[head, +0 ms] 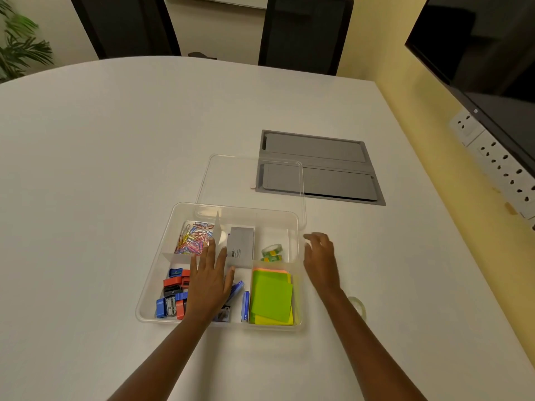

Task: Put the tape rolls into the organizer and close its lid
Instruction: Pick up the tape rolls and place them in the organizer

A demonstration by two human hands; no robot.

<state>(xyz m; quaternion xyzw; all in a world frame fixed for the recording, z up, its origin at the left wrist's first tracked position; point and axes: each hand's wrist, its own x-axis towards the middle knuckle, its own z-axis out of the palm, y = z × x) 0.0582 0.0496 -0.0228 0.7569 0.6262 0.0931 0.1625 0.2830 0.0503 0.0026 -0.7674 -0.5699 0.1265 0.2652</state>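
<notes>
A clear plastic organizer (150, 296) sits on the white table in front of me. Its far-right compartment holds two green patterned tape rolls (272, 252). A clear tape roll (358, 305) lies on the table to the right of the organizer, partly hidden behind my right forearm. The clear lid (252, 180) rests on the table just behind the organizer. My left hand (210, 282) lies flat and open over the middle compartments, holding nothing. My right hand (320, 259) hovers open just outside the organizer's right wall, fingers spread and empty.
Inside the organizer are coloured paper clips (192, 237), a grey box (240, 246), blue and red sharpeners (172, 296) and green sticky notes (270, 298). A grey cable hatch (321, 166) is set into the table behind the lid. Wall sockets (500, 166) and chairs (304, 33) are further off.
</notes>
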